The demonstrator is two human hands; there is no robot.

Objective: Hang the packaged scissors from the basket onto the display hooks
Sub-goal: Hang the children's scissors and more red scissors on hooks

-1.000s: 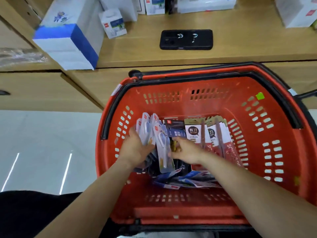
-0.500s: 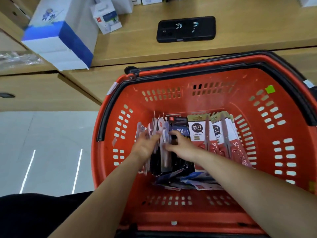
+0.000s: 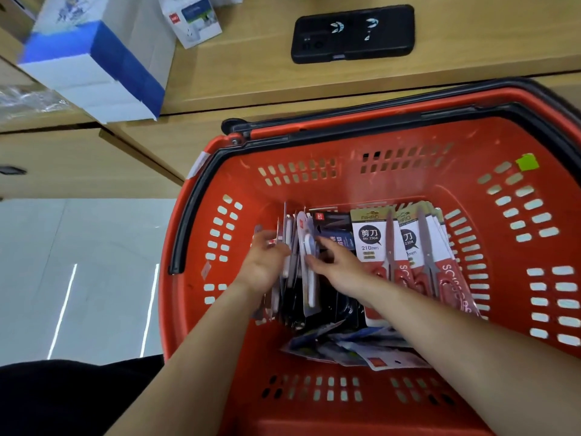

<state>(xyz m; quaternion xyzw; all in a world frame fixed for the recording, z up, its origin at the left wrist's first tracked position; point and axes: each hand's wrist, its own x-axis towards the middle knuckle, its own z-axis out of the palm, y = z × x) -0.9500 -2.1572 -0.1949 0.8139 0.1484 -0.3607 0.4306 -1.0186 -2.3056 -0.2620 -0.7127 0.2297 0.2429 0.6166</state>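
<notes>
Step in hand: picking stock, nothing lifted yet. Both hands are down in the red shopping basket [image 3: 342, 196], centre-right of frame, sorting the packaged scissors. No display hooks in view, so hanging looks like a later step.

Where the stock is:
- upright packs [image 3: 290, 228] standing on edge, centre of the basket, between the 2 hands
- carded red-handled scissors [image 3: 371, 237], marked 210mm, leaning just right of that stack, at least 2 cards deep
- loose packs [image 3: 355, 344] lying flat on the basket floor, below the stack

Hand pose:
- left hand [image 3: 267, 265]: comes in from lower left, palm against the left face of the upright packs, fingers fairly straight and pointing up-frame. Bracing, not gripping.
- right hand [image 3: 342, 269]: comes in from lower right, fingers spread, fingertips [image 3: 316, 242] at a white-handled pack [image 3: 309, 280] in the stack. Cannot tell if thumb and finger have closed on it.

Next move, my read: close a pinch on 1 pack near its top edge, left hand holding the rest back so neighbours don't ride up with it, then lift clear of the rim. Keep the hang hole free for the hook.

Upper frame: phone in a black case [image 3: 352, 34] on the wooden counter [image 3: 251, 73], blue-and-white box [image 3: 94, 64] at upper left.
</notes>
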